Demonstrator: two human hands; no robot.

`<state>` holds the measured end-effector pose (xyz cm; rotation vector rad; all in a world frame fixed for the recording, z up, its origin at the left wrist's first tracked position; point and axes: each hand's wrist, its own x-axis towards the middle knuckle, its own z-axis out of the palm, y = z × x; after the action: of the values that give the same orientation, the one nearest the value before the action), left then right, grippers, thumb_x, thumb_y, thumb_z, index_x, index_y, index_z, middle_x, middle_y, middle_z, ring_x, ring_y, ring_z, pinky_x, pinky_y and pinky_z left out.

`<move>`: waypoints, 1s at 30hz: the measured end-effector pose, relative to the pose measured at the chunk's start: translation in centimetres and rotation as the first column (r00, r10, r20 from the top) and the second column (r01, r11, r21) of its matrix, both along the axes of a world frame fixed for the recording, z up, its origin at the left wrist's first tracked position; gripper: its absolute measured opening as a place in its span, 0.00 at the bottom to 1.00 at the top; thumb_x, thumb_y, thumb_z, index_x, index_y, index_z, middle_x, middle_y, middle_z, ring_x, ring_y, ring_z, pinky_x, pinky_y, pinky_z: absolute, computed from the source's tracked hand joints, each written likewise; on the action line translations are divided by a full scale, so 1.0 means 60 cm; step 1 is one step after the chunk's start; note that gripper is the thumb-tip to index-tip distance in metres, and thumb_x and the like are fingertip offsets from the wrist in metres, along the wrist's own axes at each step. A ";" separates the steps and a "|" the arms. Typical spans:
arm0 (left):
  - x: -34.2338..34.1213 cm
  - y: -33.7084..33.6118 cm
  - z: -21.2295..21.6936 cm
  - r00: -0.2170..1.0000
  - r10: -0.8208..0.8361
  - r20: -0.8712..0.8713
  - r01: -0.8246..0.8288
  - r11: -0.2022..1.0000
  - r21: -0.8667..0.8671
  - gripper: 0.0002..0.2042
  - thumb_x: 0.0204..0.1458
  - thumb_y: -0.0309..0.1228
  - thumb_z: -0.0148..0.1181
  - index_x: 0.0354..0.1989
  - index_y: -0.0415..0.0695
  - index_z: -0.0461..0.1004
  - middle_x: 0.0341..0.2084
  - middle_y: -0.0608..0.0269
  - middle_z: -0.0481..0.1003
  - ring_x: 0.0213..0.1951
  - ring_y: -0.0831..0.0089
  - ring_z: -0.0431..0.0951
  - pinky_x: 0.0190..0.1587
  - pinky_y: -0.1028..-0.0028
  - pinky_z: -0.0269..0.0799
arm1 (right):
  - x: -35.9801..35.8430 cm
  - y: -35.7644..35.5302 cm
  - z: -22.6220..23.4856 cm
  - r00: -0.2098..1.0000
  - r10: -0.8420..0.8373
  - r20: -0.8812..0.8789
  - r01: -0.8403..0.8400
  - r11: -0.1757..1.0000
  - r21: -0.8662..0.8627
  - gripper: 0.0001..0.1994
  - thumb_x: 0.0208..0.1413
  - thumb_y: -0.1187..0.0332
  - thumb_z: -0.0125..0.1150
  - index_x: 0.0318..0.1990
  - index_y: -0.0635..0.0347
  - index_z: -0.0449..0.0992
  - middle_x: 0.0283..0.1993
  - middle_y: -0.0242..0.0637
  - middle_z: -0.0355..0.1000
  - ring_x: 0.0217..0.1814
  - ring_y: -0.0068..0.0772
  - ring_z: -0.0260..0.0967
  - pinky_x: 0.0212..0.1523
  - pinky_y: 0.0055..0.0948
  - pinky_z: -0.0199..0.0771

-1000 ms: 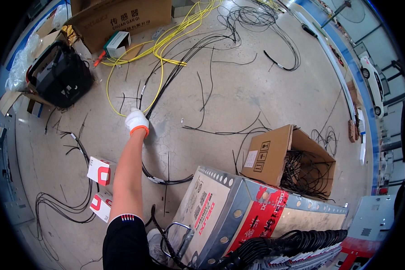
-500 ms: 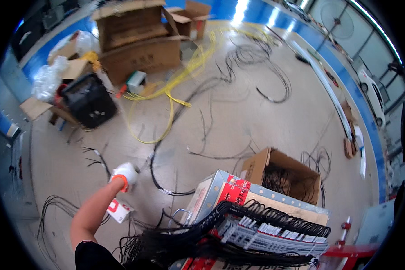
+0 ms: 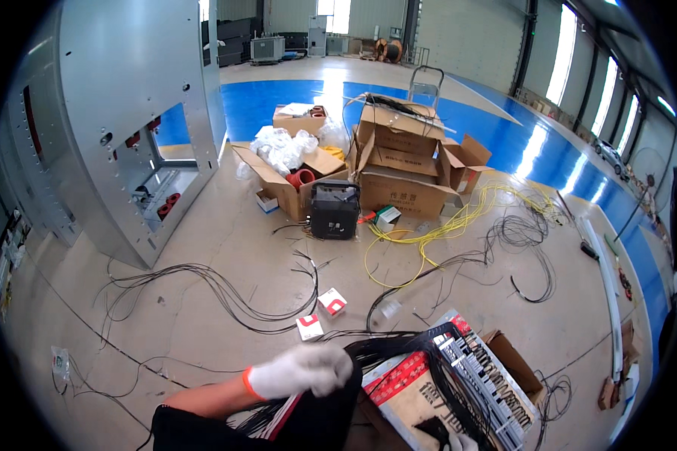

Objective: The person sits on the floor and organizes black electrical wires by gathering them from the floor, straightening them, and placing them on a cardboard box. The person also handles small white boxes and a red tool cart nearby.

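My left hand [image 3: 308, 371], in a white glove with an orange cuff, is over my dark-clothed leg, left of a thick bundle of black wires [image 3: 387, 346]. Motion smears its fingers, and nothing plainly shows in them. The bundle runs onto a board with red tape [image 3: 399, 382], beside long grey rows of terminal blocks [image 3: 470, 370]. At the bottom edge, my gloved right hand [image 3: 461, 443] is only partly in the picture, close to the dark ends of a wire bundle [image 3: 433, 430]. Its grip is hidden.
Two small white-and-red boxes [image 3: 309, 326] lie on the floor ahead. Beyond them stand a black case [image 3: 335, 212], cardboard boxes [image 3: 399, 192] and coiled yellow cable [image 3: 459, 225]. Loose black wires [image 3: 203, 282] trail to the left, near a grey metal cabinet [image 3: 135, 75]. An open carton [image 3: 515, 357] adjoins the board.
My left hand has drawn back from the floor to above my leg. The view has swung left and up, bringing in the cabinet. Part of my right hand now shows at the bottom.
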<state>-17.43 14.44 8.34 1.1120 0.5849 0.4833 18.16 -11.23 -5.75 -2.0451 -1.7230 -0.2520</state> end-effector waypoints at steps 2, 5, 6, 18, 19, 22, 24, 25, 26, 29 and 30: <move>-0.020 -0.073 0.019 0.979 -0.153 -0.138 0.190 0.931 0.313 0.04 0.55 0.24 0.53 0.34 0.38 0.65 0.31 0.67 0.70 0.28 0.82 0.66 0.32 0.79 0.65 | -0.010 0.003 0.022 0.998 0.050 0.038 -0.053 0.997 0.058 0.11 0.52 0.72 0.60 0.44 0.56 0.80 0.45 0.42 0.75 0.49 0.49 0.70 0.53 0.46 0.68; -0.046 -0.150 0.029 0.962 -0.253 -0.100 0.271 0.928 0.255 0.02 0.57 0.24 0.51 0.36 0.40 0.67 0.30 0.69 0.69 0.29 0.83 0.65 0.33 0.79 0.64 | -0.022 -0.025 0.060 0.991 0.029 0.130 -0.030 1.000 0.008 0.11 0.45 0.75 0.61 0.37 0.52 0.81 0.42 0.37 0.77 0.45 0.45 0.70 0.51 0.47 0.66; -0.046 -0.172 0.024 0.950 -0.292 -0.111 0.312 0.910 0.275 0.02 0.57 0.24 0.51 0.37 0.40 0.67 0.29 0.70 0.68 0.29 0.83 0.64 0.34 0.79 0.64 | -0.024 -0.042 0.061 0.991 -0.008 0.133 0.011 1.000 -0.025 0.11 0.44 0.76 0.61 0.36 0.51 0.81 0.41 0.38 0.77 0.46 0.45 0.70 0.51 0.47 0.66; -0.014 -0.325 -0.020 0.865 -0.225 -0.448 0.501 0.345 0.794 0.10 0.47 0.23 0.61 0.38 0.42 0.74 0.31 0.58 0.74 0.34 0.56 0.78 0.35 0.62 0.74 | -0.174 0.067 0.132 0.082 0.296 -0.952 -0.192 0.942 0.276 0.16 0.57 0.75 0.51 0.53 0.64 0.73 0.44 0.41 0.76 0.46 0.36 0.74 0.48 0.32 0.74; -0.016 -0.320 -0.013 0.876 -0.165 -0.454 0.483 0.285 0.828 0.09 0.47 0.23 0.62 0.37 0.42 0.74 0.30 0.59 0.74 0.32 0.56 0.78 0.35 0.63 0.74 | -0.147 0.095 0.126 -0.527 0.316 -0.788 0.045 0.937 0.346 0.13 0.64 0.67 0.53 0.51 0.65 0.74 0.42 0.35 0.76 0.41 0.30 0.73 0.43 0.31 0.76; -0.038 -0.311 -0.005 0.886 -0.083 -0.455 0.453 0.352 0.819 0.09 0.43 0.18 0.61 0.34 0.42 0.73 0.28 0.58 0.75 0.32 0.57 0.78 0.35 0.65 0.74 | -0.040 0.147 0.191 -0.615 0.478 -0.628 0.166 0.856 0.489 0.13 0.68 0.66 0.48 0.50 0.65 0.72 0.45 0.39 0.76 0.42 0.28 0.74 0.43 0.29 0.76; -0.051 -0.292 -0.027 0.924 0.023 -0.381 0.328 0.459 0.825 0.09 0.41 0.16 0.61 0.32 0.40 0.72 0.27 0.57 0.74 0.31 0.57 0.78 0.35 0.65 0.73 | -0.019 0.184 0.215 -0.550 0.552 -0.627 0.164 0.807 0.567 0.13 0.68 0.65 0.47 0.52 0.65 0.70 0.45 0.41 0.76 0.41 0.27 0.73 0.42 0.26 0.75; -0.060 -0.293 -0.036 0.910 0.174 -0.376 0.223 0.559 0.799 0.08 0.42 0.15 0.59 0.31 0.39 0.73 0.27 0.56 0.74 0.32 0.57 0.77 0.35 0.65 0.73 | -0.044 0.195 0.246 -0.492 0.559 -0.668 0.124 0.804 0.582 0.13 0.69 0.66 0.47 0.53 0.65 0.68 0.45 0.42 0.76 0.40 0.27 0.73 0.42 0.25 0.74; -0.064 -0.284 -0.042 0.898 0.255 -0.359 0.153 0.585 0.797 0.07 0.44 0.17 0.59 0.32 0.40 0.74 0.27 0.56 0.74 0.35 0.60 0.78 0.38 0.65 0.73 | -0.060 0.212 0.256 -0.478 0.553 -0.682 0.110 0.808 0.578 0.13 0.69 0.66 0.47 0.52 0.65 0.69 0.45 0.42 0.76 0.41 0.27 0.73 0.42 0.25 0.74; -0.066 -0.239 -0.053 0.868 0.259 -0.424 0.288 0.432 0.855 0.12 0.49 0.24 0.60 0.44 0.42 0.76 0.36 0.56 0.76 0.39 0.64 0.77 0.44 0.67 0.73 | -0.110 0.237 0.261 -0.405 0.485 -0.775 0.110 0.867 0.485 0.12 0.68 0.64 0.50 0.49 0.63 0.71 0.45 0.40 0.75 0.40 0.27 0.72 0.42 0.25 0.73; -0.058 -0.226 -0.052 0.875 0.228 -0.427 0.290 0.458 0.840 0.15 0.52 0.28 0.61 0.48 0.42 0.76 0.41 0.57 0.77 0.40 0.67 0.77 0.46 0.67 0.73 | -0.135 0.242 0.239 -0.343 0.518 -0.784 0.125 0.852 0.509 0.09 0.64 0.69 0.52 0.48 0.63 0.71 0.43 0.39 0.75 0.41 0.29 0.71 0.42 0.28 0.73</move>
<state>-20.89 0.87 5.22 2.3487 0.7666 0.4771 10.03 3.31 8.61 -0.6708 -0.5876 0.9889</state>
